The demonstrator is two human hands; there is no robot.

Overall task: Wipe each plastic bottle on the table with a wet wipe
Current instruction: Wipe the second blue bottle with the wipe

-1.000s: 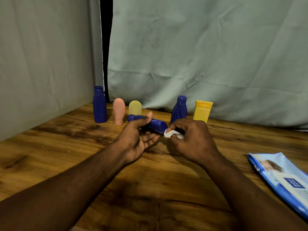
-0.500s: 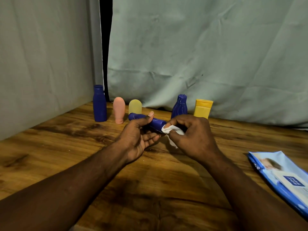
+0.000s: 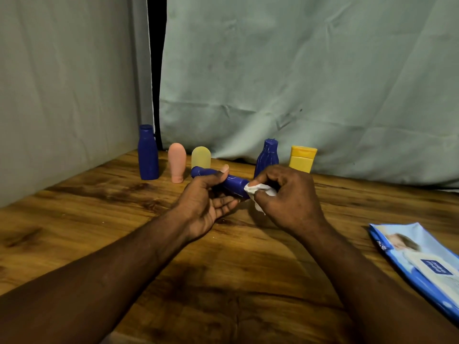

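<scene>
My left hand (image 3: 210, 203) holds a dark blue bottle (image 3: 234, 183) sideways above the table, thumb on top and fingers underneath. My right hand (image 3: 288, 197) pinches a white wet wipe (image 3: 258, 191) against the bottle's right end. Standing in a row at the back are a tall blue bottle (image 3: 148, 153), a pink bottle (image 3: 177, 162), a pale yellow bottle (image 3: 201, 157), a ribbed blue bottle (image 3: 267, 155) and a yellow bottle (image 3: 301, 158).
A blue wet wipe pack (image 3: 422, 264) lies on the wooden table (image 3: 74, 219) at the right edge. Grey-green cloth hangs behind and to the left of the table.
My right hand has worked the wipe slightly along the held bottle's right end. The left hand keeps the same hold.
</scene>
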